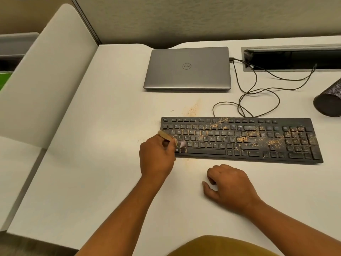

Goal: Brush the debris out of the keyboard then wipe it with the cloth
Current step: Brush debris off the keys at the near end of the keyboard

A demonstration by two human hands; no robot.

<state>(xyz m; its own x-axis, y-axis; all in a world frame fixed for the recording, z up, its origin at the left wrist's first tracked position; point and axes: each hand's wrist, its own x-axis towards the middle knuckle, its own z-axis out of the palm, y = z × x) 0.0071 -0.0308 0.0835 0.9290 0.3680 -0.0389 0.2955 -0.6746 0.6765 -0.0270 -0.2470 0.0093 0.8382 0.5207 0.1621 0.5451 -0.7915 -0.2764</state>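
A black keyboard [239,139] lies across the white desk [92,163], strewn with tan crumbs, thickest over its middle and right end. My left hand [156,157] grips a small wooden-handled brush [167,136] at the keyboard's left end; its pale bristles touch the keys near the lower left rows. My right hand [228,183] rests on the desk in front of the keyboard, fingers loosely curled, holding nothing. No cloth is in view.
A shut grey laptop [187,68] sits behind the keyboard, with a cable [258,93] looping to a desk cable tray [291,59]. A dark mesh holder [328,102] lies at the right edge. A patch of crumbs [191,109] dusts the desk behind the keyboard.
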